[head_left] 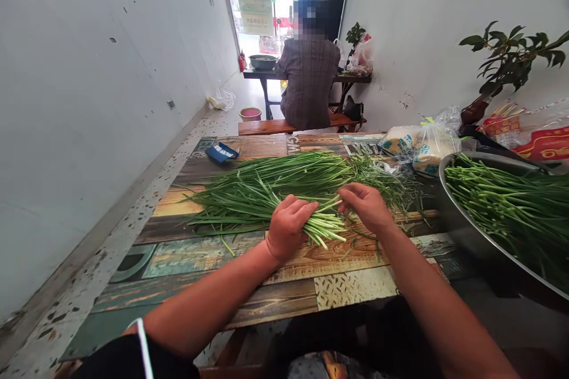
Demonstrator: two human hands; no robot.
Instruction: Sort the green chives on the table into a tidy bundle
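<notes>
My left hand is wrapped round a bunch of garlic chives, whose pale stem ends stick out to the right. Their long green leaves trail off to the left over the table. At those stem ends, my right hand pinches with thumb and forefinger at the tip of a stalk. A larger heap of chives lies just beyond both hands. Thin trimmings are scattered right of the heap, behind my right hand.
A large metal basin full of chives stands at the right. Behind it are bagged packages and a potted plant. A blue box sits at the table's far left. Beyond, a person sits on a bench, facing away.
</notes>
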